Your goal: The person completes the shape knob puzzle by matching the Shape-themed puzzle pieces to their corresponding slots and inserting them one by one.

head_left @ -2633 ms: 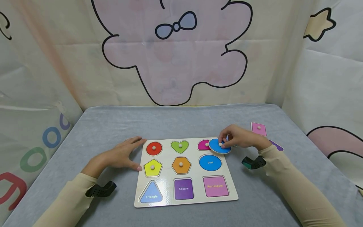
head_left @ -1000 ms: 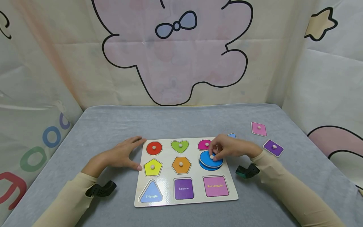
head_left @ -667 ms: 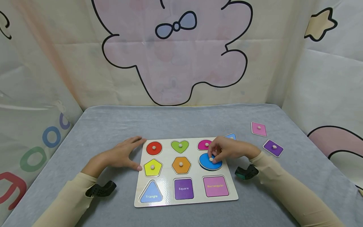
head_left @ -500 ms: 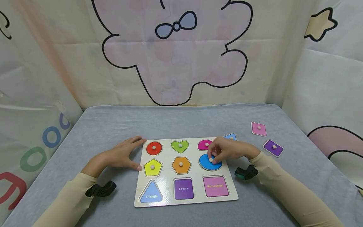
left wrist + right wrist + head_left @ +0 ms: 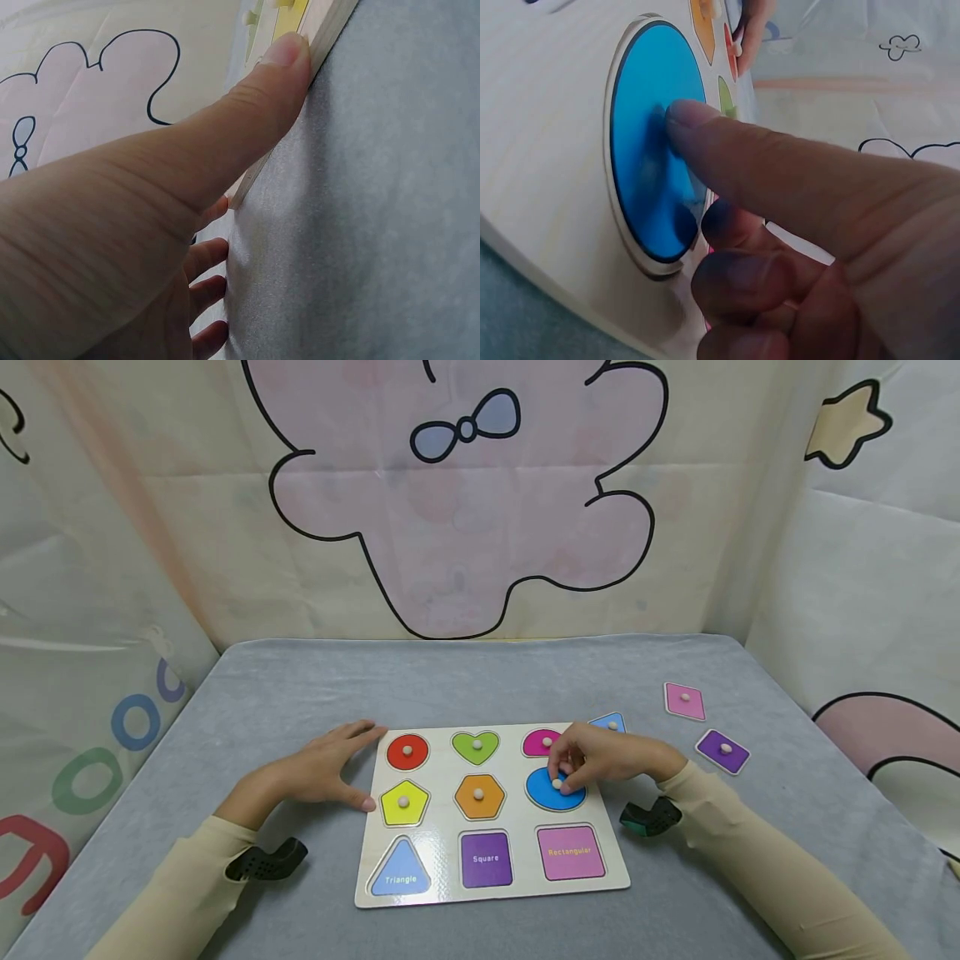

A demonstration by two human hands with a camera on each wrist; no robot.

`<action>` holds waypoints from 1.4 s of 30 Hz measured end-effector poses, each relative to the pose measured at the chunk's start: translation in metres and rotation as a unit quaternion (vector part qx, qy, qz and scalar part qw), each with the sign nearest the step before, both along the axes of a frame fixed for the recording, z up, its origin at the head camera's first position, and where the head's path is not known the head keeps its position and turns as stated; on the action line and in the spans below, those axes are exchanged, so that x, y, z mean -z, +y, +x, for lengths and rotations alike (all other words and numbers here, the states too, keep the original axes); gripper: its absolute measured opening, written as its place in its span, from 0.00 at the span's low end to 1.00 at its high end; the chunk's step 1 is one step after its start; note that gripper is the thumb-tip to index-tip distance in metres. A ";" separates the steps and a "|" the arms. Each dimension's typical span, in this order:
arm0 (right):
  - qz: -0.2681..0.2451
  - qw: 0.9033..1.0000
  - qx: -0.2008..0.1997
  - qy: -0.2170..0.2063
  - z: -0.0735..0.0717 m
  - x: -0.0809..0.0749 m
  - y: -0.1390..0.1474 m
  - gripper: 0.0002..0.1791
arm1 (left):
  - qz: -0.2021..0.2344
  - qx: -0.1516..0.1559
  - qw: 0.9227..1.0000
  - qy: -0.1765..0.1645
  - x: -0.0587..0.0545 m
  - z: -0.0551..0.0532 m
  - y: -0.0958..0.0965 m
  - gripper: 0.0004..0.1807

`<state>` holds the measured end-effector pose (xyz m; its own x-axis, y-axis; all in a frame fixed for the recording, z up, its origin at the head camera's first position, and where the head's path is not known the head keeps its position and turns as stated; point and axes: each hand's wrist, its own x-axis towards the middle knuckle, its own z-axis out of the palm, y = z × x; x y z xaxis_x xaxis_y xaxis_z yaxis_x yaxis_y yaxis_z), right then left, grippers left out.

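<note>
A white wooden peg puzzle board lies on the table in the head view. My right hand has thumb and fingers at the knob of the blue oval piece, pinching it. That piece sits in the oval recess on the board's right side; in the right wrist view the blue oval nearly fills its outline, and the thumb covers the knob. My left hand rests at the board's left edge with fingers spread. In the left wrist view its thumb touches the wooden edge, other fingers reaching past the corner.
Red circle, green heart, magenta, yellow pentagon and orange hexagon pieces sit in the board. Triangle, square and rectangle recesses show printed words. On the cloth beyond the right arm lie a pink and a purple piece; a blue piece is partly hidden.
My right hand has carried the blue oval from above the board's upper right corner, left and toward me, down into the oval recess. The left hand has stayed in place.
</note>
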<state>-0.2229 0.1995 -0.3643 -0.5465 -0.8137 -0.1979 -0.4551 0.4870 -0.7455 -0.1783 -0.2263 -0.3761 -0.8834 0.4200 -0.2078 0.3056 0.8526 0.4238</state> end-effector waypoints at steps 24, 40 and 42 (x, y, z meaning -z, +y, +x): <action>0.010 1.000 0.008 -0.004 0.000 0.000 0.001 0.06 | 0.002 0.000 1.000 0.002 -0.001 0.000 0.000 0.61; 0.030 0.998 0.045 0.015 -0.002 -0.009 0.006 0.09 | 0.000 -0.002 1.000 0.000 0.000 0.000 0.000 0.61; 0.025 0.998 0.048 0.023 -0.004 -0.010 0.009 0.09 | -0.001 -0.003 1.000 0.000 0.000 0.000 0.000 0.61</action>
<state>-0.2270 0.2085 -0.3539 -0.6304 -0.7472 -0.2104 -0.4378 0.5661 -0.6985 -0.1785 -0.2261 -0.3762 -0.8855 0.4148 -0.2096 0.3008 0.8553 0.4218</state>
